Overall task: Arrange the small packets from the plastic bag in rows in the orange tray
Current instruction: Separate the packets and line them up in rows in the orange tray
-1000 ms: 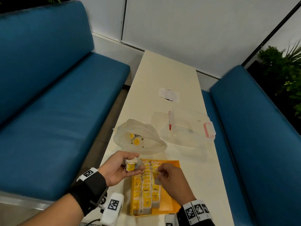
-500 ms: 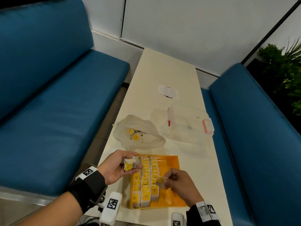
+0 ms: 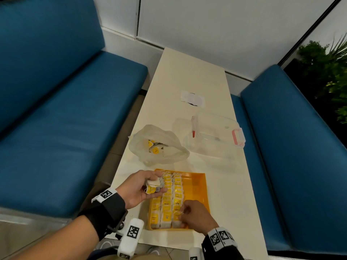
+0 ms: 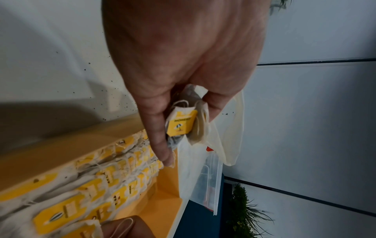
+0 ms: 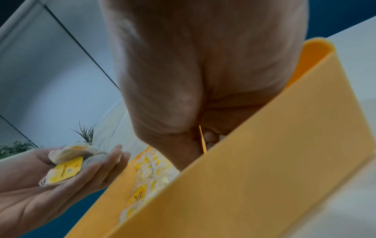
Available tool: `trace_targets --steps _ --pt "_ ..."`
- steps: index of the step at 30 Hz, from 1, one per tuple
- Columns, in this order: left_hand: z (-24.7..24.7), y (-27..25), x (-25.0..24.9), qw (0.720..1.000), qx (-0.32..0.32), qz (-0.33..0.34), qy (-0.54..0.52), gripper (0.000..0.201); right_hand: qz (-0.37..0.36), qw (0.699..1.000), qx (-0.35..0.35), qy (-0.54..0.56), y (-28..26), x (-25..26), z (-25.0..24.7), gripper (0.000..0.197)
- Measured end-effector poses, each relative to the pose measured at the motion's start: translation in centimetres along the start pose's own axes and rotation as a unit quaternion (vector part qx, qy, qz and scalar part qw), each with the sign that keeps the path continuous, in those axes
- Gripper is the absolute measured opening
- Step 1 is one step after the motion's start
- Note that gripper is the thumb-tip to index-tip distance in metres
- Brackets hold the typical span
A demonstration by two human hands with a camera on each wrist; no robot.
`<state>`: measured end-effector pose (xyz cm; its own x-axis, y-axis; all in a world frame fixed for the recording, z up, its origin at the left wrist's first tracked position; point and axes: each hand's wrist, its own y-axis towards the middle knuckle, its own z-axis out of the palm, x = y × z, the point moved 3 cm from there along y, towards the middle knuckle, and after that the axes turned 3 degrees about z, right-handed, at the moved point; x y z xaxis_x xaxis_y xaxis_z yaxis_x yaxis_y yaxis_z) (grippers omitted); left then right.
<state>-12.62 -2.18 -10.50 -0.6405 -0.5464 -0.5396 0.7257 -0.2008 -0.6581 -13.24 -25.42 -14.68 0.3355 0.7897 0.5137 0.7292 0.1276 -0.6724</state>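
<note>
The orange tray [image 3: 196, 186] lies at the near end of the table with three rows of yellow-tagged packets [image 3: 170, 201] along its left side. My left hand [image 3: 159, 182] hovers over the tray's left edge, palm up, gripping a small bunch of packets [image 3: 151, 188], seen close in the left wrist view [image 4: 182, 124]. My right hand [image 3: 181, 213] is low at the near end of the third row and pinches one packet [image 3: 176, 218] by its yellow tag [image 5: 202, 140]. Behind the tray, the plastic bag [image 3: 169, 147] lies open with a few packets [image 3: 155, 150] inside.
A clear lidded box with pink latches [image 3: 216, 134] stands right of the bag. A white paper slip [image 3: 192, 96] lies farther up the narrow table. Blue benches [image 3: 65, 128] flank both long sides. The tray's right half [image 3: 197, 192] is bare orange floor.
My right hand has taken a packet from beside the left hand and carried it toward me, down to the near end of the third row. The left hand stays put.
</note>
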Motion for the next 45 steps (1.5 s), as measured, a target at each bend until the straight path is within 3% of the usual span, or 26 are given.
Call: trace_targets --steps 9,14,24,26,29,31,33,36,42,45 --pt "-0.1 -0.2 0.2 1.000 0.005 0.007 0.007 0.028 0.002 0.997 -0.068 -0.045 0.8 -0.5 0.7 0.006" --pt "-0.1 -0.1 0.3 1.000 0.004 0.009 0.011 0.028 -0.002 0.992 -0.107 -0.068 0.7 0.2 0.6 0.011" --pt "-0.3 0.1 0.2 1.000 0.000 0.006 -0.002 0.031 -0.001 0.992 -0.110 -0.056 0.6 0.9 0.7 0.009" --pt "-0.4 0.2 0.1 1.000 -0.001 0.000 -0.009 0.034 -0.033 0.987 -0.138 -0.079 0.0 1.9 -0.2 0.016" --pt "-0.1 0.3 0.0 1.000 0.006 -0.003 -0.008 0.034 -0.160 0.966 -0.198 -0.047 -1.7 5.2 -2.1 0.025" --pt "0.4 0.3 0.0 1.000 0.018 -0.002 -0.007 0.035 -0.257 0.947 -0.193 -0.019 -2.9 7.8 -2.7 0.028" --pt "0.8 0.3 0.0 1.000 0.030 -0.001 -0.008 0.037 -0.310 0.936 -0.163 -0.032 -3.6 9.7 -2.7 0.033" --pt "1.2 0.4 0.0 0.999 0.033 -0.010 -0.019 0.040 -0.314 0.939 -0.130 -0.050 -3.3 11.1 -2.1 0.034" --pt "1.3 0.5 -0.1 0.998 0.044 -0.023 -0.025 0.036 -0.306 0.935 -0.179 -0.017 -2.2 11.6 -2.0 0.008" --pt "1.2 0.5 -0.2 0.998 0.059 -0.027 -0.019 0.040 -0.280 0.944 -0.174 0.017 -1.9 11.9 -2.4 0.007"
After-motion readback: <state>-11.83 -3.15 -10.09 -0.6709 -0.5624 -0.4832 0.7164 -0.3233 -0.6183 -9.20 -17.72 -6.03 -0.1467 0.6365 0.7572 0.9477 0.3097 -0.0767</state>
